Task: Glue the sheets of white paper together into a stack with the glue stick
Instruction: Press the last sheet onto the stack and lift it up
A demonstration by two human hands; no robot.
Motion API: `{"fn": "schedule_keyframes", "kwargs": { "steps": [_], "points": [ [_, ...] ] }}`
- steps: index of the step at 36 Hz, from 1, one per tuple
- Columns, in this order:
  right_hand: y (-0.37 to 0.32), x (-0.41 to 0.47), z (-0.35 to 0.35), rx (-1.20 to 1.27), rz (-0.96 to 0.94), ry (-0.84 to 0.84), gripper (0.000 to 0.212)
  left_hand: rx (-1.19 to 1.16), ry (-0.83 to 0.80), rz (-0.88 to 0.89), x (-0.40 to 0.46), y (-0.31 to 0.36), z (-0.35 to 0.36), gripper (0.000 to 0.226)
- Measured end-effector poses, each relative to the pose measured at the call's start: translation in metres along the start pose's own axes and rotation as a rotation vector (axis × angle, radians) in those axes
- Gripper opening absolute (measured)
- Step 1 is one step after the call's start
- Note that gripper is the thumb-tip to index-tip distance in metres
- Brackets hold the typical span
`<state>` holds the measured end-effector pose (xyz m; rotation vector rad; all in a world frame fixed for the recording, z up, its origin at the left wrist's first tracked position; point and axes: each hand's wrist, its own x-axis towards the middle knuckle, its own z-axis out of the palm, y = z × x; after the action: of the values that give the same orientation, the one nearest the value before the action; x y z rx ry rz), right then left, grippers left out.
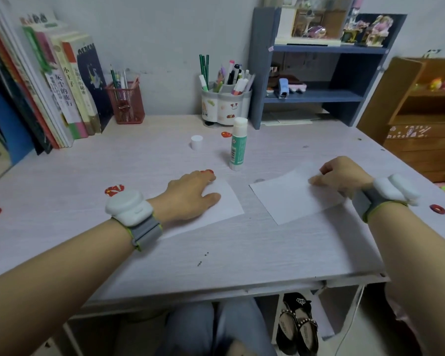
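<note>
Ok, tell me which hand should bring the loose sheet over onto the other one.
The right hand. It already grips the loose sheet at its far right edge, so it can likely carry it leftward. The left hand lies flat on the other sheet, holding it in place on the desk.

— Paper count?
— Two white sheets: left sheet and right sheet.
— Adhesive?
— One glue stick, one loose cap.
— Holders?
— Two: one red mesh pen holder, one white pen holder.
— Hands?
— Two: left hand, right hand. One shoe pair below.
</note>
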<state>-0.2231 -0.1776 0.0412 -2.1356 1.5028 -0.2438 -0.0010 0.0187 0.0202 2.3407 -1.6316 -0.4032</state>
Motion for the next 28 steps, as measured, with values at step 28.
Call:
{"fn": "schedule_keyframes", "kwargs": {
  "steps": [28],
  "points": [
    [-0.082, -0.066, 0.05, 0.62, -0.328, -0.132, 0.035, -0.745, 0.295, -0.066, -0.06, -0.033, -0.026, 0.036]
  ]
}}
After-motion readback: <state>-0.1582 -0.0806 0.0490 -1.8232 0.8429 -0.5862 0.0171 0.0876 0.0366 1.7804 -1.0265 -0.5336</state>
